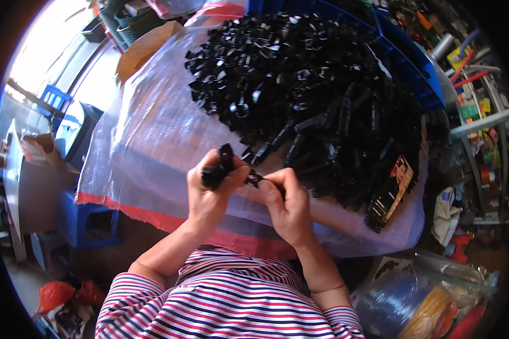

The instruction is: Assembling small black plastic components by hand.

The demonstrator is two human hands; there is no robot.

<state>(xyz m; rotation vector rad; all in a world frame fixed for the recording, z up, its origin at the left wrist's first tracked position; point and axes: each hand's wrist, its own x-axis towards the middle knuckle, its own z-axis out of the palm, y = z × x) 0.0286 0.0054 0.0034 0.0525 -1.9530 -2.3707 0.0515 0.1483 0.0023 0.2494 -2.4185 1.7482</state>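
My left hand (209,189) is closed round a black piece (218,168) with a thick rounded end, its exact kind unclear. Close by on the right, my right hand (291,209) pinches a small dark part (253,179) that spans the gap between both hands. Just beyond them lies a large heap of glossy black plastic parts (283,73), with longer black strips (322,121) along its near side. The heap rests on a translucent woven plastic sheet (147,135) edged in red. At its near right corner sits a printed black-and-gold packet (393,192).
Blue plastic crates (407,56) border the heap at the far right. To the left are a blue stool (87,217) and a white panel (17,175). A cluttered metal rack (481,124) stands on the right. Plastic-wrapped goods (396,299) lie low at the right.
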